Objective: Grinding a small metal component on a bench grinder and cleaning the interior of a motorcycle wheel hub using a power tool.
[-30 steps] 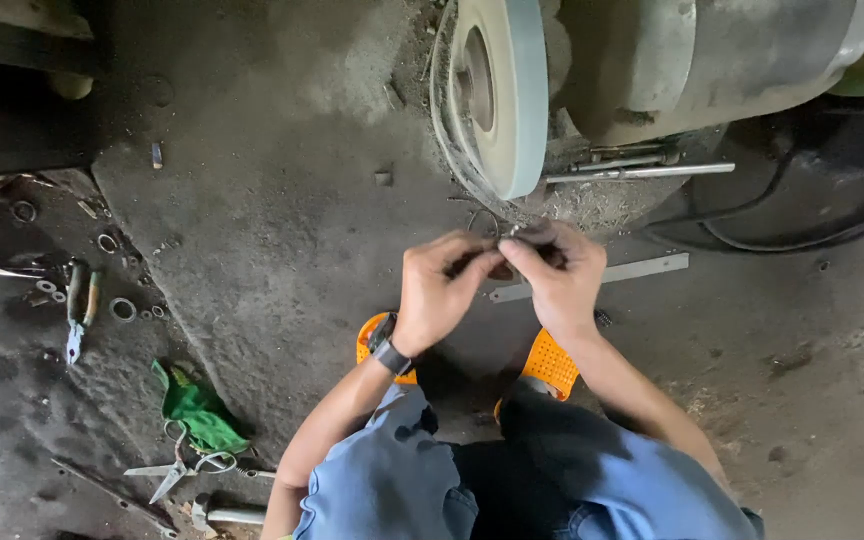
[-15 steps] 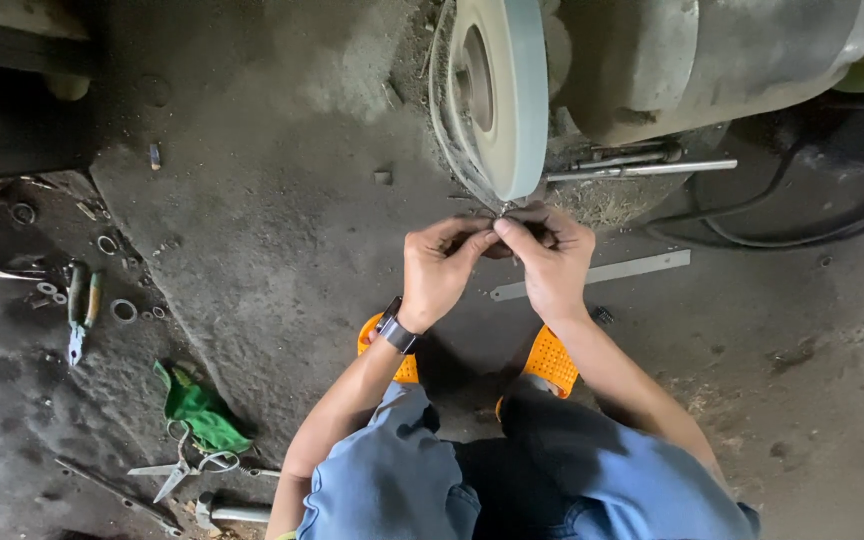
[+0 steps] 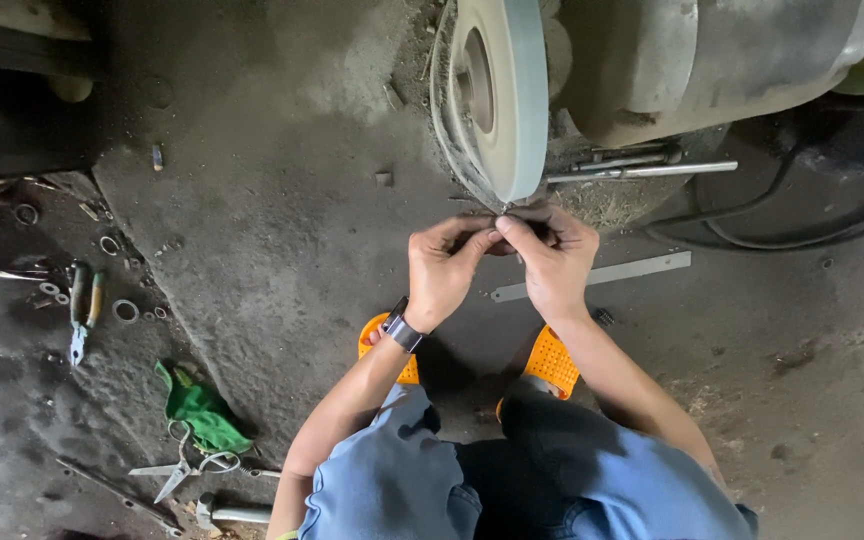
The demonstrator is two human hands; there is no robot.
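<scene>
Small metal piece (image 3: 508, 212) pinched by left hand (image 3: 444, 268) and right hand (image 3: 552, 255), touching grinding wheel (image 3: 497, 95).

**Item count, floor by grinding wheel**

One grinding wheel (image 3: 497, 95). Two hands: left hand (image 3: 442, 275), right hand (image 3: 552, 260). One wristwatch (image 3: 402, 330). Two orange sandals (image 3: 552, 360). One flat metal strip (image 3: 592, 277). One steel rod (image 3: 642, 172). One green rag (image 3: 202, 412). One pair of scissors (image 3: 184, 468). One pair of pliers (image 3: 80, 308). Several small metal rings (image 3: 125, 311); exact number unclear.
</scene>
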